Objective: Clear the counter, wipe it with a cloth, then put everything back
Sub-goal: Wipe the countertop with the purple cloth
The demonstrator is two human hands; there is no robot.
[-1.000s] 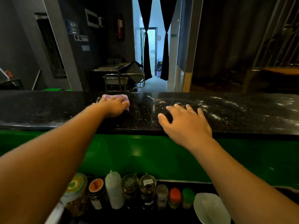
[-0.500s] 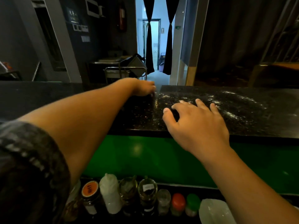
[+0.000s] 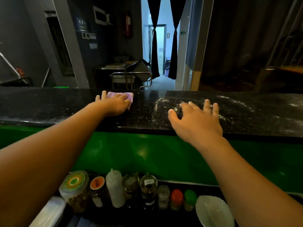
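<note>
A black speckled stone counter (image 3: pixel 49 105) runs across the view above a green front panel. A small purple cloth (image 3: pixel 127 95) lies on it near the far edge, left of centre. My left hand (image 3: pixel 114 104) lies flat on top of the cloth and presses it down, fingers stretched out toward the far edge. My right hand (image 3: pixel 196 118) rests on the counter to the right with fingers spread and nothing in it. The stone around and right of that hand shows whitish streaks (image 3: pixel 237 104).
On a lower shelf below the green panel (image 3: pixel 147 153) stand several jars and bottles: a lidded tub (image 3: pixel 74 182), a white squeeze bottle (image 3: pixel 114 187), glass bottles (image 3: pixel 148 185), small shakers with a red cap (image 3: pixel 176 195) and a green cap (image 3: pixel 190 195), and a white dish (image 3: pixel 213 212). A metal trolley (image 3: pixel 131 76) stands beyond the counter.
My left hand swept the cloth right toward the counter's middle, then back left. My right hand stayed resting on the counter.
</note>
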